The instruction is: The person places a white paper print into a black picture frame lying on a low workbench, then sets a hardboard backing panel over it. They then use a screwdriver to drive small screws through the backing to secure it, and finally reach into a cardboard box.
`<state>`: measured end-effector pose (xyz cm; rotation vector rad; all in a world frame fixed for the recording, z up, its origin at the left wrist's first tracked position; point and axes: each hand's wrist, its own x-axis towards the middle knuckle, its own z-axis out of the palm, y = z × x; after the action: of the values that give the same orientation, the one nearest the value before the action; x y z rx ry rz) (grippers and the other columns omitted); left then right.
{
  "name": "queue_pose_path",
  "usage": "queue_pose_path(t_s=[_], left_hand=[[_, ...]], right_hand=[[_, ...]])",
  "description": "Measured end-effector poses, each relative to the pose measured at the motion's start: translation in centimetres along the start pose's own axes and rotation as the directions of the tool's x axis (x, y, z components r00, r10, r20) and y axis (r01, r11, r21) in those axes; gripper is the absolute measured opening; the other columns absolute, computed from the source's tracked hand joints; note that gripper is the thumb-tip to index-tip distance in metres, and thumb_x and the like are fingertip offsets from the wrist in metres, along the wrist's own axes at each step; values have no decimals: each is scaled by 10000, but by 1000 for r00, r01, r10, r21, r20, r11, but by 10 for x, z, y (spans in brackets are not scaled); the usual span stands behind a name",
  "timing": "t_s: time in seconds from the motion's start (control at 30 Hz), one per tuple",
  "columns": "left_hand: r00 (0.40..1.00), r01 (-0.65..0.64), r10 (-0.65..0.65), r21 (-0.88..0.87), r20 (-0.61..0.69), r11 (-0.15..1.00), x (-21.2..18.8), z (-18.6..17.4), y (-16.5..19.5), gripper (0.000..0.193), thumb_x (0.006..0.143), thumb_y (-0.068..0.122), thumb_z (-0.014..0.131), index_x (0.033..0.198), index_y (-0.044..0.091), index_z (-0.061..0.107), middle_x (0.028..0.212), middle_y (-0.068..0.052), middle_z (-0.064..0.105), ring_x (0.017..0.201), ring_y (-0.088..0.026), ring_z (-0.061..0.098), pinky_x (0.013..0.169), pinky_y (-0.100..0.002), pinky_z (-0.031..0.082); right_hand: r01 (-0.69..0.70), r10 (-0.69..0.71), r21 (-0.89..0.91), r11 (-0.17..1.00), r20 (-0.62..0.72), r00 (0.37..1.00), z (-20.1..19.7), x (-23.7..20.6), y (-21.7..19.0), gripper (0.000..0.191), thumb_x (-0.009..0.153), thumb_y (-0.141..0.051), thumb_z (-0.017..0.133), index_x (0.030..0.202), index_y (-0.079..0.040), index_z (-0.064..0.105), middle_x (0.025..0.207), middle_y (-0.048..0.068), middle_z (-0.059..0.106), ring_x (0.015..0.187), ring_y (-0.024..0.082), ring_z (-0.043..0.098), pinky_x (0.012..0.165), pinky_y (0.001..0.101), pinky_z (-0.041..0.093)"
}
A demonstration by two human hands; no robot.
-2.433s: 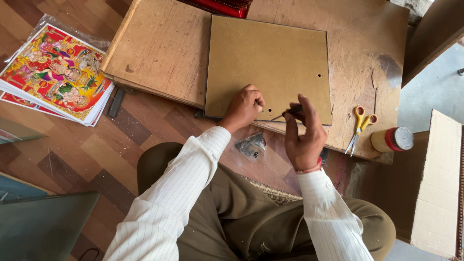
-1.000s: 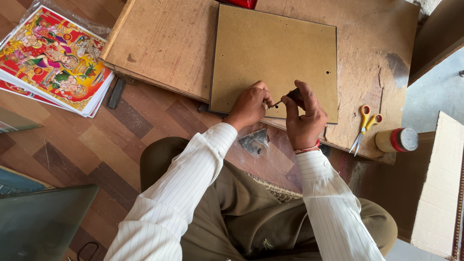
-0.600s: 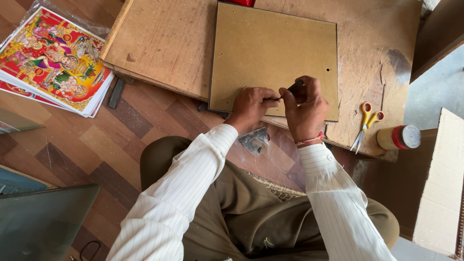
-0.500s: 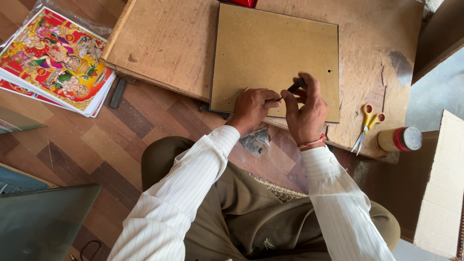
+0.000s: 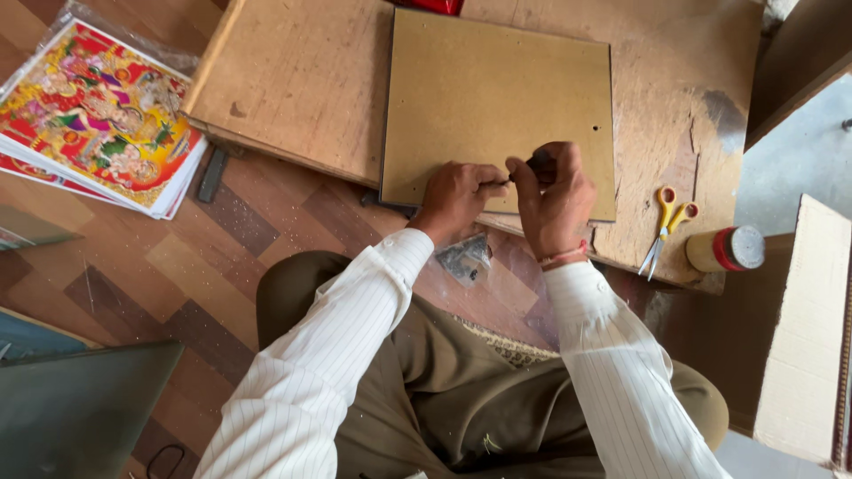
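While L hand (image 5: pixel 457 197) pinches board (image 5: pixel 497 106) edge, R hand (image 5: pixel 552 200) grips dark tool (image 5: pixel 538 163), axis unclear.

Matt fibreboard panel (image 5: pixel 497 106) (worn wooden board (image 5: pixel 293 80))

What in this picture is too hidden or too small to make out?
All in the head view:
- Dark tool in the right hand: mostly wrapped by fingers, kind unclear.
- Small piece under the left hand: covered by fingertips.
- Contents of the clear bag: too small.
- Red thing behind the board: cut off by the top edge.
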<state>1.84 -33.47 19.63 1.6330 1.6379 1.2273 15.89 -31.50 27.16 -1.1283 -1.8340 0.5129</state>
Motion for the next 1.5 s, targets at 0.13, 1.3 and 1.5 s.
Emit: queue_pose_path(t_s=[0.13,1.3,1.5], left_hand=[[999,5,-5,3,-33,1000,-2,3,-2,173,846,298,793,927,145,793,862,-83,766,776,-301,737,692,-416,565],[998,60,-57,-102,34,993,-9,-11,11,205,852,311,755,972,149,796,887,-73,775,806,-276,756,725,-395,575],[999,44,-43,-23,32,999,-4,-8,13,191,868,316,748,948,151,800,874,-57,781,793,-263,748,705,-398,566]], right_hand=[[142,-146,97,985,39,989,-3,-6,2,242,953,-36,711,1191,-17,675,974,90,765,857,149,761,757,267,599],[178,-170,-101,979,85,982,-7,-6,-5,95,962,-68,777,1020,-19,719,857,134,740,743,195,753,658,315,580],[120,-113,-120,985,66,991,-8,-2,-6,144,950,-97,810,1014,-6,720,832,131,732,698,185,724,631,296,559]])
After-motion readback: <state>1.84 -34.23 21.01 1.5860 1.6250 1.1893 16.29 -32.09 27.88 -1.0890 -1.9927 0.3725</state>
